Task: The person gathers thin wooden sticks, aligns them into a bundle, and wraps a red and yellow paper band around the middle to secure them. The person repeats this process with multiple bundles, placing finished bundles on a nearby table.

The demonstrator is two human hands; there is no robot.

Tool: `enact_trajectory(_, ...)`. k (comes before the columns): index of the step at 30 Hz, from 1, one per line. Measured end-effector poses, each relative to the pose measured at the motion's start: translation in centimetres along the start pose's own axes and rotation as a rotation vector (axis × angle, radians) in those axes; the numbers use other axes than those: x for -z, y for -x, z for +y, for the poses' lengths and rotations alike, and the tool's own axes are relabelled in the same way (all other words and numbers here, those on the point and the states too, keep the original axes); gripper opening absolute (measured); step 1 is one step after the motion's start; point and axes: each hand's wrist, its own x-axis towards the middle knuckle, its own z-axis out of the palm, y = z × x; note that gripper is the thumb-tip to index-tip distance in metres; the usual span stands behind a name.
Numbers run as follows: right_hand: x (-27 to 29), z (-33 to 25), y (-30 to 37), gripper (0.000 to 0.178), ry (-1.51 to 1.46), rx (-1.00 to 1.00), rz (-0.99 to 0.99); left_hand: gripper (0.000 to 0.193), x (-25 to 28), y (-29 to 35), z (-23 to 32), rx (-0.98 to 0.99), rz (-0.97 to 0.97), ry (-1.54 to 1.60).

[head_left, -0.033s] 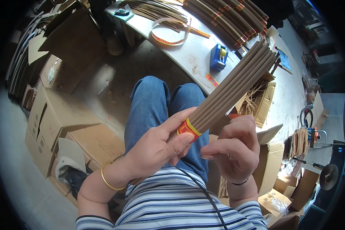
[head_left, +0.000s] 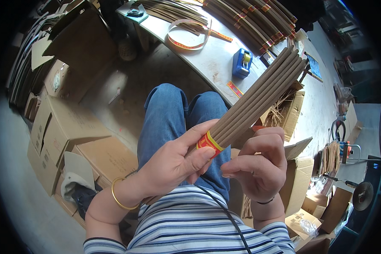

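Observation:
My left hand [head_left: 169, 163] is closed round a bundle of thick brown incense sticks [head_left: 258, 97] over my lap. The sticks slant up to the far right, and their lower ends are mostly hidden by my hand and wrist. A red and yellow paper band [head_left: 209, 144] wraps the bundle under my left thumb. Just right of the band, apart from it, my right hand [head_left: 262, 165] is curled with its fingers drawn together. Whatever those fingers hold, if anything, is hidden. A bit of orange shows behind its knuckles.
On the white table [head_left: 199, 63] lie loose sticks [head_left: 173, 15], banded bundles [head_left: 249, 19], a curled ribbon [head_left: 186, 45] and a blue tape dispenser [head_left: 242, 63]. A red strip [head_left: 234, 89] lies at its edge. Cardboard boxes [head_left: 67, 135] stand at left, with an open box [head_left: 298, 178] at right.

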Motion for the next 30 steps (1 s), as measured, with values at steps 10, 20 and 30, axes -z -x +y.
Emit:
enact_trajectory(10, -2.2, 2.7, 0.7, 0.011, 0.017, 0.21, 0.198, 0.055, -0.6, 0.2, 1.2, 0.116, -0.107, 0.207)
enact_trajectory(20, -2.5, 3.3, 0.9, 0.017, 0.056, 0.243, 0.24, 0.055, -0.4, 0.2, 0.6, 0.111, -0.169, 0.236)
enact_trajectory(30, -1.7, 3.3, 1.4, 0.033, 0.218, 0.282, 0.197, 0.056, -0.7, 0.3, 0.7, 0.147, -0.152, 0.215)
